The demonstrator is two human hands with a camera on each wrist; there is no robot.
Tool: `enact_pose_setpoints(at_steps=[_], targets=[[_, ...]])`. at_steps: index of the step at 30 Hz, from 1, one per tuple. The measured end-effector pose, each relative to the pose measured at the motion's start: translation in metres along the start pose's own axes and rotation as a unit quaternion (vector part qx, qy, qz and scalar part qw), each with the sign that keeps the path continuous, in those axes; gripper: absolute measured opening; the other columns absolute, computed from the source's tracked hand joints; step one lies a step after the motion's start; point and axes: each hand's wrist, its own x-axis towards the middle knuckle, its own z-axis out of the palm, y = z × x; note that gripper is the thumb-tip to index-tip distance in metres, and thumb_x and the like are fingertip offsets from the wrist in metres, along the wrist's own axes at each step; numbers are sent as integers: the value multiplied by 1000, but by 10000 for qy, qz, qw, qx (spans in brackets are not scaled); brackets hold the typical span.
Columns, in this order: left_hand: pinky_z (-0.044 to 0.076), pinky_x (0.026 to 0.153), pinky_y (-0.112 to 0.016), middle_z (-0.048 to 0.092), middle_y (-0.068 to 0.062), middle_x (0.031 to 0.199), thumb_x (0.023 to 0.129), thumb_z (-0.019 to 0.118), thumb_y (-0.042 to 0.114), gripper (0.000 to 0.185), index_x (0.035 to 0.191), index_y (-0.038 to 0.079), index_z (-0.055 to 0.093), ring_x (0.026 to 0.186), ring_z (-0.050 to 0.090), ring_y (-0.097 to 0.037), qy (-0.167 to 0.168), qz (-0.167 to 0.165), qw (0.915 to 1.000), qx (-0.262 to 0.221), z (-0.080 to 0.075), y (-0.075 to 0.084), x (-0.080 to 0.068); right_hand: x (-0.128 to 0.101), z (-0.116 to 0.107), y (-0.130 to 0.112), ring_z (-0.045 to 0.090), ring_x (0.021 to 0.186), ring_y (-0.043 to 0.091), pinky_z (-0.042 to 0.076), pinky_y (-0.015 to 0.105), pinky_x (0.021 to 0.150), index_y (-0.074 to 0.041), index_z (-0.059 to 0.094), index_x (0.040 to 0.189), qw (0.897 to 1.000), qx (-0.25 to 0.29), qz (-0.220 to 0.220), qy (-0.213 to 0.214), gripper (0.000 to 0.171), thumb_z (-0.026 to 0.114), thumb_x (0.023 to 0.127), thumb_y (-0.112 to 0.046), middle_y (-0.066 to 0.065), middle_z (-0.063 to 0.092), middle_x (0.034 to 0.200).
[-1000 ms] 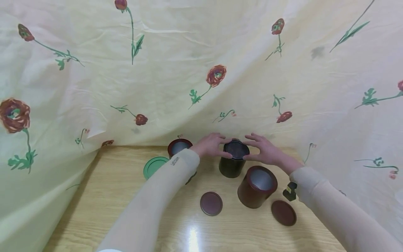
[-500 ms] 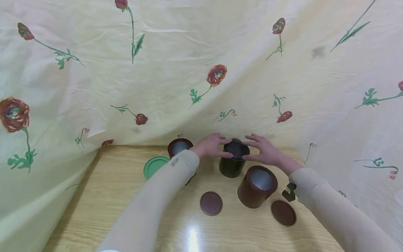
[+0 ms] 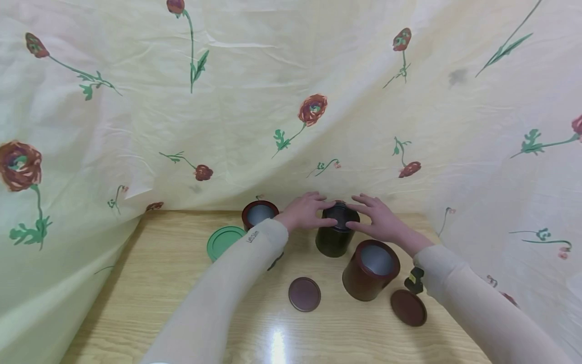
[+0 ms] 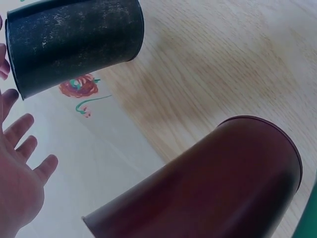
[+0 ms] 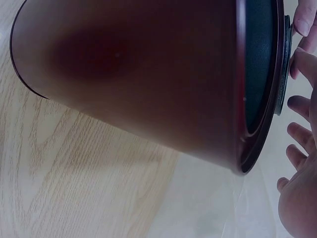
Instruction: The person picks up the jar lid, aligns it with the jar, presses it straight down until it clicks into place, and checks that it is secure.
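Observation:
A dark green canister, topped by a black lid, stands near the cloth in the head view. My left hand reaches its left side, index finger at the far rim and thumb over the near lid edge. From the right, my right hand mirrors it, thumb overlapping the lid top. Fingers of both hands are spread and fairly straight. The left wrist view shows fingertips beside the dark green canister. In the right wrist view, fingers reach a dark rim behind the brown canister.
An uncovered brown canister stands in front of the right hand; another brown canister is partly behind the left forearm. Brown lids and a green lid lie on the wooden table. A floral cloth hangs behind.
My right hand has shifted slightly left, its thumb now farther over the lid. The left hand stays nearly still, and the canisters and loose lids keep their places.

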Motion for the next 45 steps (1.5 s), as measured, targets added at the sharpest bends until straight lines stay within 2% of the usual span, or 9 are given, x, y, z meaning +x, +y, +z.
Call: enact_pose_setpoints(at_steps=[12,22,32,41,45], targets=[[29,130,-47,40,-5,171,104,53,67,70,165,33,42,162,27,-30,-17,94,9997,205,5,0,4,1,1,0,26,156,53,24,74,122,-6,58,153,10000,-27,-14,-2,65,77,100,-37,27,42,165],[28,130,-46,39,-5,171,104,54,67,70,165,34,42,162,27,-29,-58,22,9997,232,4,2,3,3,1,2,26,155,55,27,77,120,-6,59,153,9999,105,2,-15,65,78,99,-37,29,43,164],[28,130,-47,39,-9,171,104,57,65,69,163,33,45,162,25,-33,-216,-126,9993,287,-2,9,4,5,-3,-1,27,153,59,26,77,120,-2,61,150,9998,43,-148,-122,61,79,99,-31,32,43,161],[35,127,-44,43,-8,168,102,61,65,69,162,34,47,158,34,-29,-272,-340,9988,232,-8,18,4,6,-6,-4,27,152,61,27,77,119,0,63,147,9998,-65,-120,-164,59,79,99,-30,33,45,160],[31,129,-43,41,-8,169,102,60,66,70,163,35,44,160,31,-30,-345,-485,9979,255,-9,19,2,7,-5,-5,27,152,62,27,78,119,0,62,148,9997,-69,-118,-188,60,78,99,-31,33,44,161]])
